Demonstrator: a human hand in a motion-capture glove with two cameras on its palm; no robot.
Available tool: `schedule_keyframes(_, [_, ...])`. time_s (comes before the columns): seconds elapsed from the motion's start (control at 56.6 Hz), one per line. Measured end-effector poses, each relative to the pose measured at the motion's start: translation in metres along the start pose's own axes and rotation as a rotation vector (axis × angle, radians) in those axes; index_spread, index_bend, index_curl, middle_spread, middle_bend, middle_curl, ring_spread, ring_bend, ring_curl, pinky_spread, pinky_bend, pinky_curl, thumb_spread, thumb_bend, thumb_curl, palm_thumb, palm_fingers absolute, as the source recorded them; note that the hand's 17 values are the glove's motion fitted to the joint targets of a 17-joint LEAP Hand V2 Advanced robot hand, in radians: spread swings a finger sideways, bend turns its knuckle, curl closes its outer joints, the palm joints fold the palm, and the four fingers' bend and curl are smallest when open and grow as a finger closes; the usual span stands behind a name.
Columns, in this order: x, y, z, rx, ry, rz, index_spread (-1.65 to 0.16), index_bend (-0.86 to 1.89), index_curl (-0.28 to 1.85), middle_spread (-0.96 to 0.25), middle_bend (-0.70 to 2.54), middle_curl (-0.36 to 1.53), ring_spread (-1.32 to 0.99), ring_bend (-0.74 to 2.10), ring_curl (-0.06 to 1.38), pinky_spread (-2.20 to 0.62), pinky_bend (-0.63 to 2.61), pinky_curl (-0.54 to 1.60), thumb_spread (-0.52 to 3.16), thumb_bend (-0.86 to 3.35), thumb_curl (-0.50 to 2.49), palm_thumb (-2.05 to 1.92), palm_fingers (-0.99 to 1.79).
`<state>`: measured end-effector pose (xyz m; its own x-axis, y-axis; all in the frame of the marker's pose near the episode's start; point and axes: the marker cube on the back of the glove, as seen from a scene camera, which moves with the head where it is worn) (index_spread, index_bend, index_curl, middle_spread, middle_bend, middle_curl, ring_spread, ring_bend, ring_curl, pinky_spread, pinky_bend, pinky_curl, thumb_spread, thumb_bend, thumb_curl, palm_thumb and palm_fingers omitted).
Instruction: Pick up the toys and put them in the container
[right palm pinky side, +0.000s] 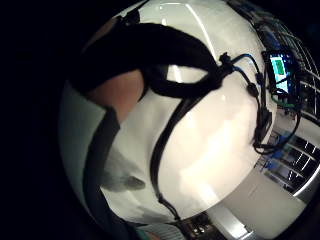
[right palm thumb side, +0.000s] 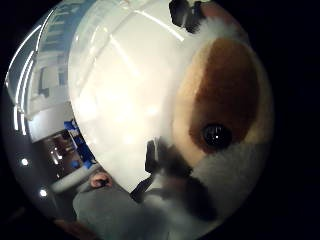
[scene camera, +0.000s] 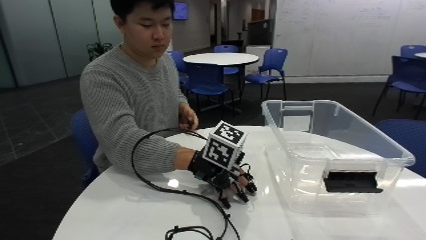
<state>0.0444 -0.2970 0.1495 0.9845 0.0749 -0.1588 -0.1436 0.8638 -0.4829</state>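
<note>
- The plush toy (right palm thumb side: 220, 115), brown and cream with a black bead eye, sits right against my palm on the white table (scene camera: 126, 210); it looks soft, light and squashy, best taken round its body.
- My right hand (scene camera: 223, 177) rests low on the table beside the clear container (scene camera: 333, 150), fingers curled downward.
- I can't tell whether they actually clasp the toy.

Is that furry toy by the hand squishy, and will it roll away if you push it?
The toy looks plush: fuzzy tan and brown fur with a shiny bead eye, so it is probably soft and would squash under the hand. It likely weighs little. On the smooth table it might slide rather than roll, though its full shape is hidden.
</note>
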Motion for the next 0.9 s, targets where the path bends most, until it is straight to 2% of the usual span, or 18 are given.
schedule_keyframes(0.282, [-0.003,0.001,0.001,0.084,0.011,-0.024,-0.42,0.36,0.47,-0.21,0.18,0.25,-0.15,0.50,0.26,0.00,0.86,0.33,1.29,0.01,0.38,0.18,0.34])
schedule_keyframes(0.335, [-0.006,0.001,0.001,0.140,-0.011,-0.040,-0.42,0.34,0.47,-0.22,0.22,0.27,-0.21,0.56,0.27,-0.09,0.84,0.32,1.30,0.04,0.40,0.25,0.43])
schedule_keyframes(0.406, [-0.008,0.000,0.001,0.197,-0.051,-0.058,-0.41,0.19,0.46,-0.23,0.32,0.31,-0.30,0.74,0.32,-0.24,0.89,0.33,1.31,0.11,0.45,0.38,0.71])
schedule_keyframes(0.459, [-0.007,0.000,0.001,0.217,-0.077,-0.067,-0.41,0.23,0.48,-0.25,0.36,0.33,-0.35,0.76,0.33,-0.29,0.94,0.36,1.24,0.14,0.51,0.48,0.86])
schedule_keyframes(0.688, [-0.010,0.006,-0.006,0.214,-0.100,-0.075,-0.38,0.36,0.66,-0.30,0.53,0.46,-0.50,0.80,0.42,-0.37,0.96,0.42,1.00,0.14,0.66,0.60,0.91])
schedule_keyframes(0.794, [-0.002,0.035,-0.072,0.344,-0.152,-0.097,-0.37,0.41,0.74,-0.31,0.57,0.51,-0.54,0.82,0.44,-0.38,0.97,0.44,0.92,0.12,0.72,0.60,0.87])
schedule_keyframes(0.9, [-0.022,0.095,-0.131,0.494,-0.136,-0.236,-0.37,0.43,0.81,-0.32,0.61,0.55,-0.56,0.84,0.47,-0.39,1.00,0.46,0.86,0.10,0.77,0.60,0.84])
